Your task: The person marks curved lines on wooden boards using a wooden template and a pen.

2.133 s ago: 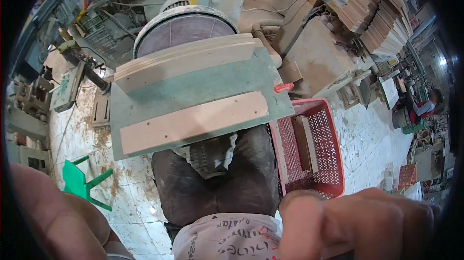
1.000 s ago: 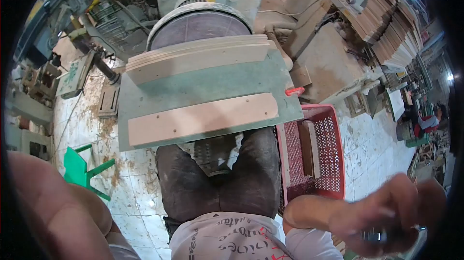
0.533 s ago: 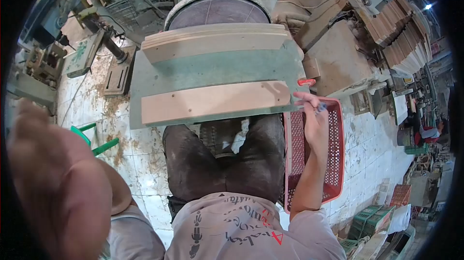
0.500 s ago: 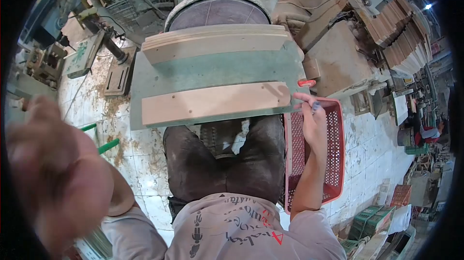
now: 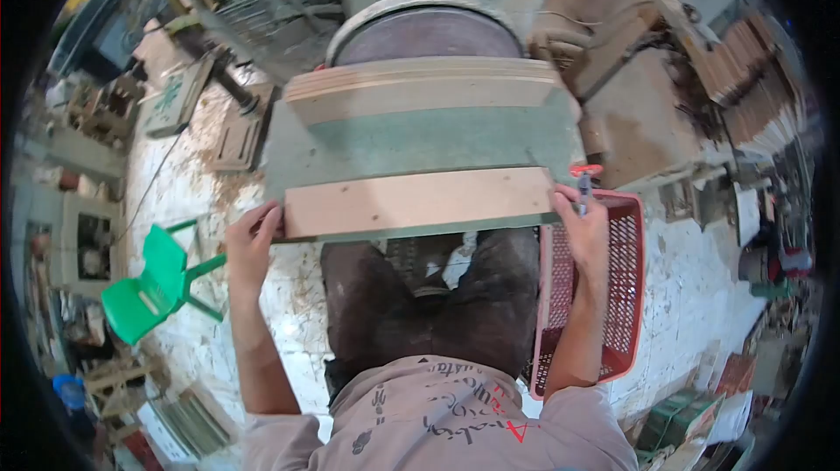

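Observation:
A long pale wooden board (image 5: pixel 420 200) with several small dark holes lies along the near edge of the green table (image 5: pixel 411 140). My left hand (image 5: pixel 254 239) grips the board's left end, fingers bent round it. At the right end, my right hand (image 5: pixel 582 217) holds the board between thumb and fingers, with a pen-like object (image 5: pixel 584 191) sticking up from the same hand. Further back, a stack of similar boards (image 5: pixel 420 86) lies across the table in front of a large round disc (image 5: pixel 429 36).
A red perforated basket (image 5: pixel 637 287) stands right of my legs. On the left are a green plastic chair (image 5: pixel 162 283) and a machine with a metal base (image 5: pixel 238 134). Stacked wood pieces (image 5: pixel 752 77) are at the upper right; a red object (image 5: pixel 586 170) sits at the table's right edge.
My left hand has come down from close to the camera onto the board's left end. My right hand has closed on the right end. The view has shifted, showing the whole chair.

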`<action>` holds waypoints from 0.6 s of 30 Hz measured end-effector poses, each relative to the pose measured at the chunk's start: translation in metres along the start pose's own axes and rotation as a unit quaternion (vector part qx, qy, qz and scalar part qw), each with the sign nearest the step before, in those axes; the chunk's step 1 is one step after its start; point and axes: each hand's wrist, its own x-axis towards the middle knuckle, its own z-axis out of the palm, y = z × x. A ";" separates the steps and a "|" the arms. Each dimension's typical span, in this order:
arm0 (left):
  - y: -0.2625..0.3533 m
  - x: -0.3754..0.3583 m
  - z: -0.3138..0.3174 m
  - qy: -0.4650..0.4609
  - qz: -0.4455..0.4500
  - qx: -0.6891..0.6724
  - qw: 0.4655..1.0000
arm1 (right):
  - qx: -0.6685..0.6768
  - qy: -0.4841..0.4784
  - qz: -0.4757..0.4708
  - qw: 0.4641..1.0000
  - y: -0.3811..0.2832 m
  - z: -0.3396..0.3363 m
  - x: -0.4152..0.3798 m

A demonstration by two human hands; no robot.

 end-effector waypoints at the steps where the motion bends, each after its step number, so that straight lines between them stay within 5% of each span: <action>1: 0.002 -0.001 0.002 -0.004 0.008 -0.031 0.999 | 0.006 0.002 -0.005 1.000 -0.003 0.003 0.002; 18: 0.003 0.003 0.005 -0.032 0.025 -0.014 0.999 | 0.019 -0.027 -0.001 0.999 0.025 -0.002 0.014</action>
